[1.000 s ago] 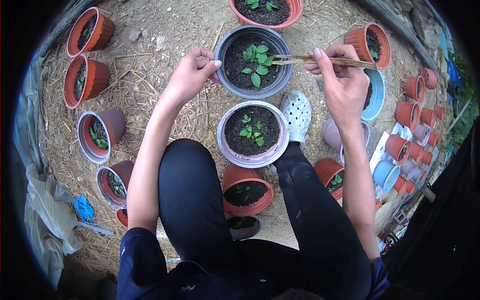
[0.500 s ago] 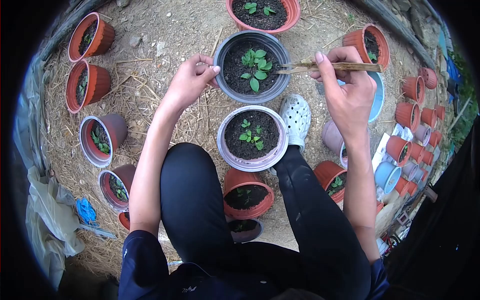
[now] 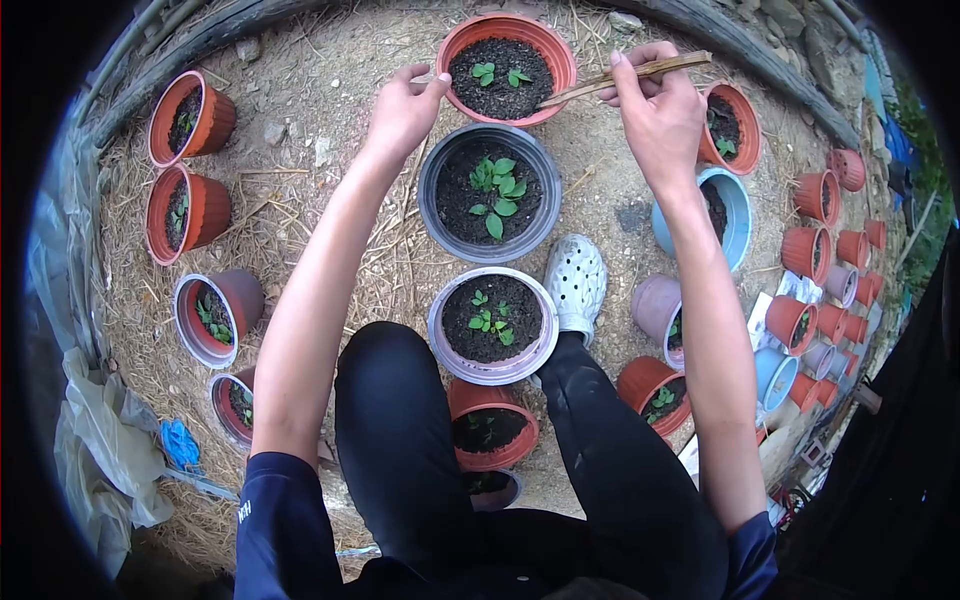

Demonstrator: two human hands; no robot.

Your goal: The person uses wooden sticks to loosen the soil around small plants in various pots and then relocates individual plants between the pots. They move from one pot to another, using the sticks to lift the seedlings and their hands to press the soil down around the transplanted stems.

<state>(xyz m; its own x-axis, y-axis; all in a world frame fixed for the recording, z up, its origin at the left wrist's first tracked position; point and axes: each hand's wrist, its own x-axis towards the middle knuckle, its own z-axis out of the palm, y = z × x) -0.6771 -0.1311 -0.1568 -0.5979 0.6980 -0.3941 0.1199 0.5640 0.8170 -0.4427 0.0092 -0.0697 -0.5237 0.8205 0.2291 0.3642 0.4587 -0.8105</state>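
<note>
My right hand [image 3: 660,115] grips a split, flat wooden stick [image 3: 590,88]. Its pointed tip lies over the soil near the right rim of an orange pot [image 3: 465,100] that holds two small seedlings [image 3: 484,73]. At that pot's left rim is my left hand [image 3: 405,110], thumb tip at the edge and fingers loosely bent, holding nothing. Nearer to me stands a black pot [image 3: 430,205] with a leafier seedling [image 3: 497,190]. Closer still, a pale purple-grey pot [image 3: 438,345] holds small seedlings [image 3: 490,320].
Orange pots [image 3: 212,120] and purple-grey ones line the left side. To the right are a light-blue pot [image 3: 738,215], more orange pots and a cluster of small pots [image 3: 805,255]. A log [image 3: 730,65] edges the straw-strewn ground. My clog [image 3: 577,280] is beside the middle pots.
Both hands have moved from the black pot to the orange pot beyond it, the stick going along in my right hand. The view has shifted forward, so pots appear lower.
</note>
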